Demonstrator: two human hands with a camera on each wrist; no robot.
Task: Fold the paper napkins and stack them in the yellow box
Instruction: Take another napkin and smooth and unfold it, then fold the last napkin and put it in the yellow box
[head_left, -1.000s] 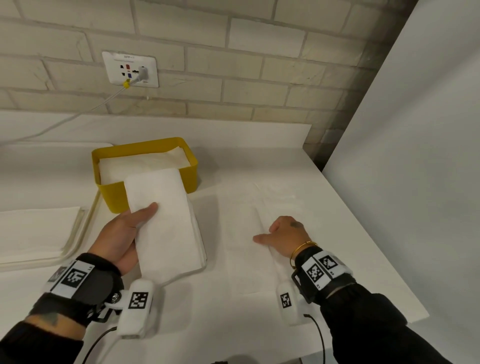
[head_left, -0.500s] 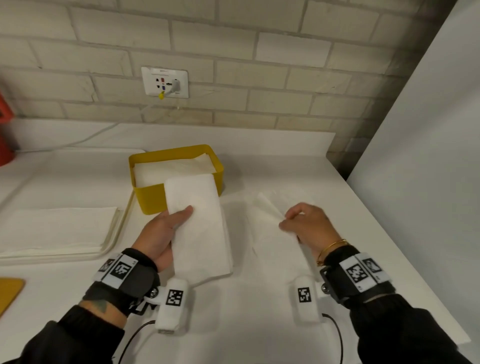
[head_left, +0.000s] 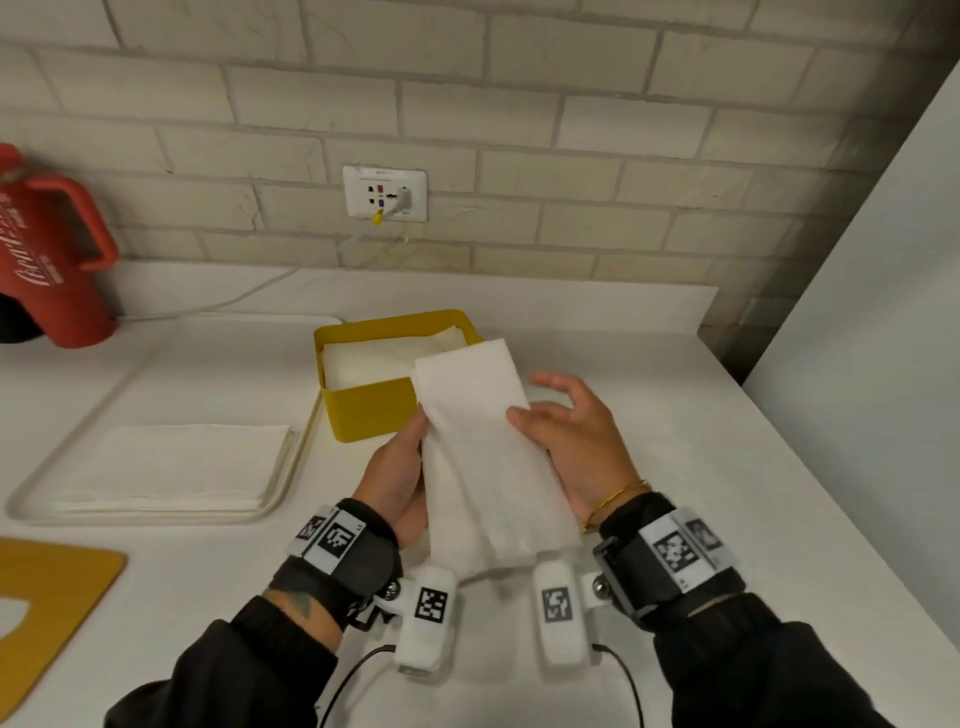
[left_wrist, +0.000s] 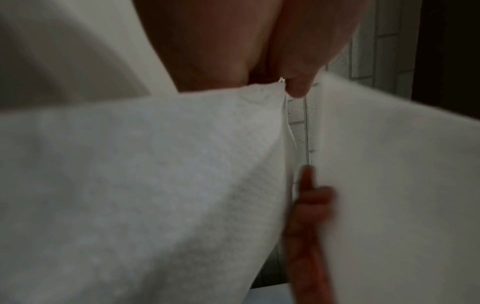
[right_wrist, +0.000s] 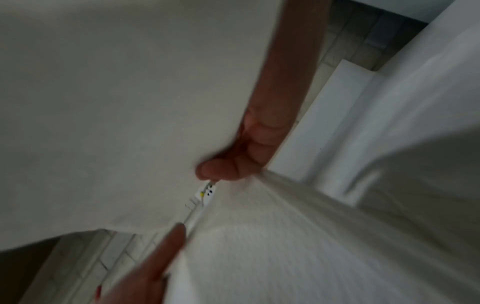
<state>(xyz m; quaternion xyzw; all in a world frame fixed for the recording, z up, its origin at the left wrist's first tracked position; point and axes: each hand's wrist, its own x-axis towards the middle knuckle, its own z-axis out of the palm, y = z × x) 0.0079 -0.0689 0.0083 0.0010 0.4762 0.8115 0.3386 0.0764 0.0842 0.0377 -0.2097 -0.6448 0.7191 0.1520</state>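
Observation:
The yellow box (head_left: 371, 410) stands on the white counter with white napkins lying inside it. Just in front of it, both hands hold a bundle of folded white napkins (head_left: 483, 457) lifted off the counter, its far end over the box's near right corner. My left hand (head_left: 402, 462) grips the bundle's left edge, with the thumb along it and the fingers hidden beneath. On the right edge my right hand (head_left: 550, 421) holds it with the thumb on top. Both wrist views are blurred and mostly filled with napkin paper (left_wrist: 130, 185) (right_wrist: 285, 246).
A white tray (head_left: 31, 499) at the left carries a stack of flat napkins (head_left: 176, 465). A red jug (head_left: 52, 249) stands far left by the brick wall. A yellow mat (head_left: 47, 597) lies near left. A wall socket (head_left: 384, 195) has a cable plugged in. A white panel bounds the right side.
My right hand lifted a folded napkin from the counter and brought it left onto the bundle in my left hand. The bundle rose off the counter toward the box.

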